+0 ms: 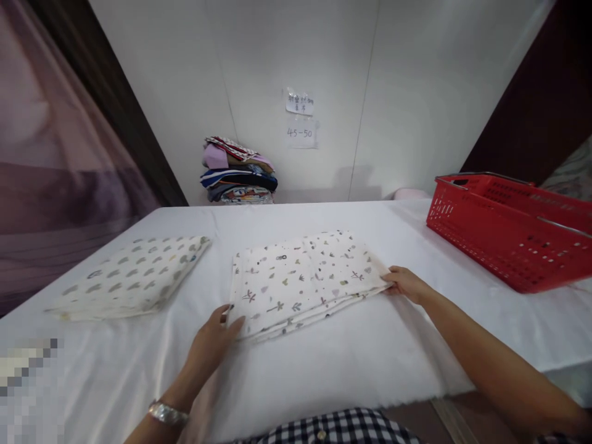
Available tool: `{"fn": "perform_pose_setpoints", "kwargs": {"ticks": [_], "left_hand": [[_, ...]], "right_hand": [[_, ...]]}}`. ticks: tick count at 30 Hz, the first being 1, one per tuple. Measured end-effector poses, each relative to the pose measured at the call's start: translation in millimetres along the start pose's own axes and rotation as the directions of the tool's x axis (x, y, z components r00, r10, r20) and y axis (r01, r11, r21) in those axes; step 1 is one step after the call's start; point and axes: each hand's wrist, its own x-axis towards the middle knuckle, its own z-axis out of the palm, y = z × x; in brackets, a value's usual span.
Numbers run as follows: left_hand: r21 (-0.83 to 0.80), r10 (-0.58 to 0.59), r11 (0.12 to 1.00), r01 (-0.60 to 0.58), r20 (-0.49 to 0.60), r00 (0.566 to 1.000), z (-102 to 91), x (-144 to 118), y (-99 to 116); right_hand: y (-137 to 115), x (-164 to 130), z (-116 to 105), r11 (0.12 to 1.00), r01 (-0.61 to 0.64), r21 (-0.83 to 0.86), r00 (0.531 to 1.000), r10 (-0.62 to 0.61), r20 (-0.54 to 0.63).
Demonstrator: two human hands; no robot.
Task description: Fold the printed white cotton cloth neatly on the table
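A folded white cloth with small coloured prints (303, 280) lies flat in the middle of the white-covered table (351, 364). My left hand (215, 339) rests at its near left corner, fingertips touching the folded edge. At the cloth's right corner, my right hand (407, 283) pinches or presses the edge; the fingers are partly under the fabric. A second folded cloth with grey-green spots (134, 277) lies to the left, apart from both hands.
A red plastic basket (509, 231) with metal handles stands at the right edge of the table. A stack of folded coloured clothes (238, 172) sits against the white back wall, below two paper notes (300, 117). A curtain hangs at the left.
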Motion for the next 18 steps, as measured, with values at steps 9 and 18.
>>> {"fn": "perform_pose_setpoints", "kwargs": {"ticks": [9,18], "left_hand": [[-0.392,-0.155,0.901,0.186,0.110,0.982,-2.0,-19.5,1.2],[-0.837,-0.019,0.531,0.134,0.147,0.989,-36.5,40.4,42.6]], "right_hand": [[9.7,-56.7,-14.2,0.981,0.054,0.184,0.996,-0.066,0.061],[-30.9,-35.5,-17.8,0.957,0.112,0.267,0.990,-0.130,0.049]]}}
